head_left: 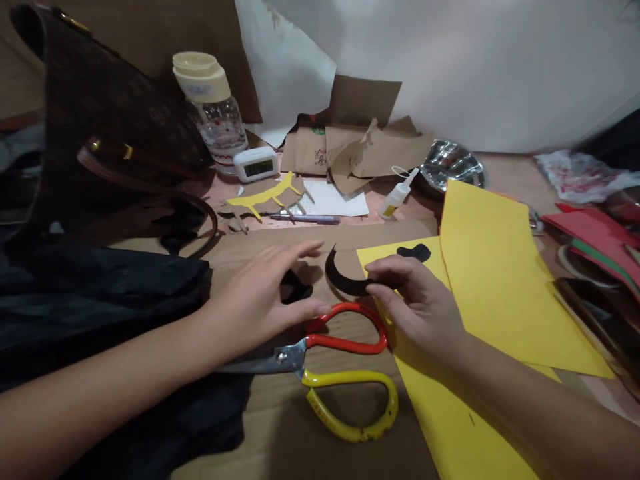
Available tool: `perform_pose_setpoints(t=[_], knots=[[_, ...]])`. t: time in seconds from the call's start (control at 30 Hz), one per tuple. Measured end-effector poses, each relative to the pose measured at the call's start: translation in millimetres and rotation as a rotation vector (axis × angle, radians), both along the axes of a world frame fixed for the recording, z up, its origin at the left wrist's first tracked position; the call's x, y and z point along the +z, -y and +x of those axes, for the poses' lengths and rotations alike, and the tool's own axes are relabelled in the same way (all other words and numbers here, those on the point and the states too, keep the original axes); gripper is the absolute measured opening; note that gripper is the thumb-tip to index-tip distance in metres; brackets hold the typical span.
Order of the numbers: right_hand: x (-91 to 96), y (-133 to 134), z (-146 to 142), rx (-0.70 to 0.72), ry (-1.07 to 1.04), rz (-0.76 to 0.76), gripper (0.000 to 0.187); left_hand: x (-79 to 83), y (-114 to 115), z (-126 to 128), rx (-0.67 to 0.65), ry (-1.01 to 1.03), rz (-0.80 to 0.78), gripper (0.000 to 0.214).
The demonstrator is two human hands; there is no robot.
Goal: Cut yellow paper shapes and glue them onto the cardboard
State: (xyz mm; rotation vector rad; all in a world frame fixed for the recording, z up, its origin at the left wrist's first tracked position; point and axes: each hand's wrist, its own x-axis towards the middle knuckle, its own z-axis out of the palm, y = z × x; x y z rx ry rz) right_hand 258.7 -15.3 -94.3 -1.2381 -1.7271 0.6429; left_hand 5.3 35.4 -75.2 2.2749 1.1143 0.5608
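Between my hands lies the crescent (343, 279), a black paper cutout. My right hand (425, 307) pinches its lower end against the edge of the yellow sheet (500, 287). My left hand (260, 300) is open and flat with the fingers spread, grasping nothing, over a black scrap (295, 288).

I judge the cutting of this piece done: its curve looks clean and the scissors (345, 373) lie set down just below both hands. A second black shape (414, 253) rests loose on the sheet. Nothing looks stuck down, and the glue (397, 195) lies capped farther back.

Room is tight. A dark cloth (100, 300) and a bag (115, 133) crowd the left, and coloured sheets (595, 240) pile up at the right edge. The only bare surface (280, 433) is the near strip around the scissor handles.
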Motion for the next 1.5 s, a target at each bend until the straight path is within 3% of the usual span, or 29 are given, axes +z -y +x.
perform_pose_setpoints(t=[0.1, 0.23, 0.4, 0.47, 0.57, 0.7, 0.8, 0.97, 1.2, 1.5], knots=[[7.1, 4.3, -3.6, 0.067, -0.146, -0.096, 0.029, 2.9, -10.8, 12.5, -0.153, 0.051, 0.046, 0.074], [11.6, 2.2, -4.9, 0.057, -0.265, -0.158, 0.029, 1.3, -15.4, 21.5, -0.322, 0.141, 0.115, 0.017], [6.6, -4.7, -3.0, 0.079, -0.477, -0.463, 0.035, -1.9, -11.4, 20.4, -0.254, 0.170, 0.039, 0.018], [5.6, -6.0, -3.1, 0.106, -0.488, -0.529, 0.029, -3.4, -9.7, 21.4, -0.249, 0.186, 0.016, 0.017], [5.2, -6.9, -4.0, 0.038, -0.428, -0.563, 0.019, -5.5, -8.3, 23.9, -0.243, 0.200, 0.000, 0.015], [3.6, -8.4, -1.4, -0.063, -0.165, -0.434, 0.020, -7.3, -10.8, 23.1, -0.107, 0.170, -0.076, 0.016], [2.6, -9.7, 2.4, -0.063, 0.058, -0.302, 0.020, -7.4, -13.9, 20.5, -0.030, 0.131, -0.146, 0.017], [2.3, -11.5, 5.0, -0.109, 0.087, -0.271, 0.023, -7.0, -18.7, 17.5, 0.040, 0.090, -0.118, 0.023], [-0.3, -10.2, 6.6, -0.008, 0.406, -0.117, 0.030, -15.2, -22.5, 14.3, -0.056, 0.063, 0.089, 0.028], [1.2, -19.0, 18.5, -0.101, 0.530, -0.209, 0.031, -20.2, -21.5, 14.2, 0.019, 0.032, 0.073, 0.031]])
